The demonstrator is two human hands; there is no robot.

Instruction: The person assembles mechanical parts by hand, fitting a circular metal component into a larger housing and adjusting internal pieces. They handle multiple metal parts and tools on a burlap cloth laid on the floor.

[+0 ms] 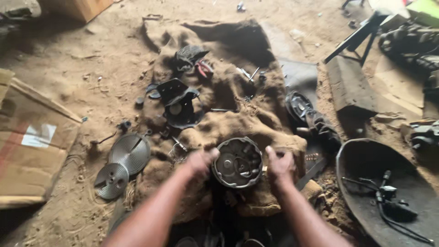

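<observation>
Both forearms reach in from the bottom edge of the frame, over a brown sackcloth (228,105) spread on the dirt floor (100,68). Going from the left: a flattened cardboard box (32,146) lies on the floor well off the cloth's left edge, and beside that edge rest two ribbed metal discs (123,160), the smaller one nearer the camera. On the cloth's near half, the left hand (199,162) touches the left rim of a round metal drum housing (238,162) with its fingers curled against it; the grip is loose and partly open, pressing rather than wrapping. The housing lies open side up near the cloth's near edge, with small inner parts showing. The right hand (280,167) is set against its right rim, thumb raised, fingers bent around the side. Farther back on the cloth sits a black bracket-shaped casing (178,103), with red-handled pliers (204,68) beyond it. Off the right edge stands a dark round basin (366,160) holding black cables (388,201).
</observation>
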